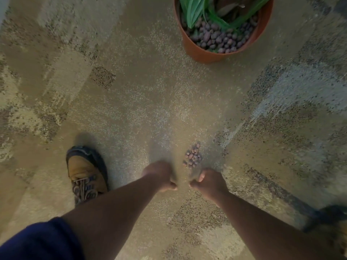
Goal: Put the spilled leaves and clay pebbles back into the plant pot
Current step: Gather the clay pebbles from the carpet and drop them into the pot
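A small heap of brown clay pebbles (pixel 193 156) lies on the carpet. Just short of it, my left hand (pixel 161 175) and my right hand (pixel 210 182) hover low, side by side, backs up and fingers curled under. Their thumbs nearly meet. What the curled fingers hold, if anything, is hidden. The right hand's fingertips are almost at the heap's near edge. The terracotta plant pot (pixel 199 53) stands upright far ahead to the right, filled with pebbles and long green leaves (pixel 193 12). I see no loose leaves on the floor.
Patterned beige and grey carpet (pixel 131 100) covers the floor between the heap and the pot. My left shoe (pixel 84 175) stands to the left of the hands. A blurred dark shoe (pixel 330 218) is at the right edge.
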A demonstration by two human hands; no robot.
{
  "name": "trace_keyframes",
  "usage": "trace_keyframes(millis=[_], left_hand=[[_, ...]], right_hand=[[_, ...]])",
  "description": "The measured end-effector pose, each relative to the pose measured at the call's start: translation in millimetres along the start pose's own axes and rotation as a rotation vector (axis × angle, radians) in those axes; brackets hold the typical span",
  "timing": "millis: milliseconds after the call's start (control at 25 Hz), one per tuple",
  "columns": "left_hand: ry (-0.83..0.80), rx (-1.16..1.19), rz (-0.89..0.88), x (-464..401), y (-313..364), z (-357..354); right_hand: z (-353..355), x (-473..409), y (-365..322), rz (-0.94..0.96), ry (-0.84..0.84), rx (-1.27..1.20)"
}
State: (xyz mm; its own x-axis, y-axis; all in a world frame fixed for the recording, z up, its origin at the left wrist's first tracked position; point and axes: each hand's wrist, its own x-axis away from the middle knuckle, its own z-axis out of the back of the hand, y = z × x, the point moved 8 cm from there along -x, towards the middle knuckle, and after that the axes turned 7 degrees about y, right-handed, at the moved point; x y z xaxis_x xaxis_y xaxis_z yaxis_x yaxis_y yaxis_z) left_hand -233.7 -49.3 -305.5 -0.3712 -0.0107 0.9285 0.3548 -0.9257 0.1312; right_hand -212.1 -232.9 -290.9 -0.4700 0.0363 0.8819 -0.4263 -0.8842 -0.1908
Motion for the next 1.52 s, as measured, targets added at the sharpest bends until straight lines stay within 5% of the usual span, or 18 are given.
trace_keyframes(millis=[200, 480, 720, 1040, 1160, 1320, 1520], left_hand=[[0.106, -0.077, -0.012, 2.2, -0.5, -7.8], [0.218, -0.247, -0.138, 7.3, 13.9, -4.2], [0.169, -0.204, -0.283, 10.0, 21.1, -5.7], [0.525, 0.326, -0.411, 2.4, 72.1, 85.1], [0.497, 0.409, -0.350, -7.6, 81.3, 83.3], [0.461, 0.646, -0.188, -19.6, 67.7, 79.3], [0.226, 0.984, -0.089, -21.4, 55.4, 70.2]], right_hand=[[-5.7, -0.2, -2.2, -0.008, 0.072, 0.035], [22.4, -4.6, -4.8, -0.033, 0.240, -0.243], [36.4, -11.5, -19.0, 0.005, 0.279, -0.378], [55.1, -21.5, -46.9, 0.182, 0.381, -0.286], [52.0, -25.3, -45.9, 0.088, 0.376, -0.350], [44.4, -25.5, -36.8, -0.154, 0.303, -0.723], [38.9, -19.9, -31.1, -0.267, 0.181, -0.947]])
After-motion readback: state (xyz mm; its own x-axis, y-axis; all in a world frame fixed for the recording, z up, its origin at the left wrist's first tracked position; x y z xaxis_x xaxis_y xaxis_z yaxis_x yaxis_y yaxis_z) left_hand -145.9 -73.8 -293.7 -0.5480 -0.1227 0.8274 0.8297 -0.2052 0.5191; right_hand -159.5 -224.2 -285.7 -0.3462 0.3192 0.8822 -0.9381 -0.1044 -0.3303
